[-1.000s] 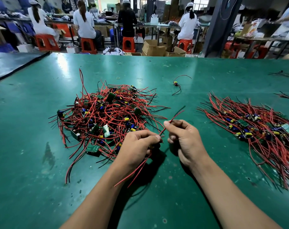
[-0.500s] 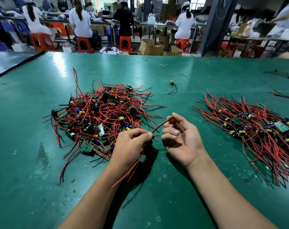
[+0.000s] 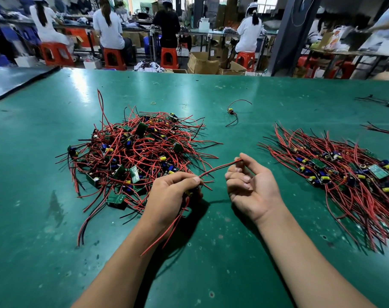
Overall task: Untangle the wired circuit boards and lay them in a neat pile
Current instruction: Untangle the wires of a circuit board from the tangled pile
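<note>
A tangled heap of small green circuit boards with red and black wires (image 3: 135, 152) lies on the green table, left of centre. A laid-out pile of the same wired boards (image 3: 344, 172) spreads at the right, wires roughly parallel. My left hand (image 3: 171, 194) is closed on one wired board, mostly hidden in the fist; its red wires trail down below my wrist. One red wire (image 3: 220, 167) runs from that fist to my right hand (image 3: 251, 185), which is turned palm up with the wire's end pinched at thumb and forefinger.
A single stray wired board (image 3: 232, 112) lies further back in the middle, and a small rubber band (image 3: 153, 103) near it. More loose wires (image 3: 380, 130) lie at the far right edge. Seated people work at benches beyond the green table (image 3: 211, 252).
My right hand has turned palm up and opened its lower fingers, sliding out along the red wire to its end. My left hand keeps its grip on the board.
</note>
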The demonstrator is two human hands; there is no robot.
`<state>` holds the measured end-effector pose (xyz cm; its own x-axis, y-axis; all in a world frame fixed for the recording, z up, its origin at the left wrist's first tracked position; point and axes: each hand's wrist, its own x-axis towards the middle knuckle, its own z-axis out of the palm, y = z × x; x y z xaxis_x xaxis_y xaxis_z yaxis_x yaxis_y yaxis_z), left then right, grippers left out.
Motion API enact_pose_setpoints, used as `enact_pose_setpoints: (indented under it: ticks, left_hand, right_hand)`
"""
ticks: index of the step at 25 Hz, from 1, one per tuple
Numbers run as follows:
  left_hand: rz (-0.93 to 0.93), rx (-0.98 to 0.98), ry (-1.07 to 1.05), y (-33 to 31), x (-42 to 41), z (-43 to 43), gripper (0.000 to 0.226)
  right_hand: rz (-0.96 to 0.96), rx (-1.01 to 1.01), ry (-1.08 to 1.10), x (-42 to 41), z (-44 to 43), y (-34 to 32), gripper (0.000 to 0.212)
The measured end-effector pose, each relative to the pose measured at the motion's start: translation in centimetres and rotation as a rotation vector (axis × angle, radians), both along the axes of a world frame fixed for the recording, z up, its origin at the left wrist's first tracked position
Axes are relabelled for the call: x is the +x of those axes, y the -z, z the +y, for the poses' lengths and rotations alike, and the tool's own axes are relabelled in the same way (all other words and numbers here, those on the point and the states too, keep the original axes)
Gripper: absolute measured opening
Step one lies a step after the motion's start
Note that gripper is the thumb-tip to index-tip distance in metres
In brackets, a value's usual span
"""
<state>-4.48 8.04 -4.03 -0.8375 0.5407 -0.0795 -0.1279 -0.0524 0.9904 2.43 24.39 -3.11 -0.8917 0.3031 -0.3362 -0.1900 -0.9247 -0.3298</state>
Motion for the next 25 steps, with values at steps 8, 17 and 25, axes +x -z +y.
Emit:
enact_pose_setpoints:
  ticks: [8, 17, 25]
  left_hand:
    - [-0.041, 0.051, -0.081, 0.0, 0.3, 0.4, 0.01]
    - [0.105, -0.047, -0.036, 0.2, 0.4, 0.4, 0.014]
    - [-0.005, 0.0, 0.056, 0.0, 0.1, 0.2, 0.028]
  right_hand:
    - [-0.15, 0.781, 0.004, -0.7, -1.9, 1.3, 0.033]
    - [-0.184, 1.1, -0.077, -0.9, -3.2, 2.3, 0.033]
    - [-0.3, 0.892, 0.251, -1.2, -0.5, 2.0, 0.019]
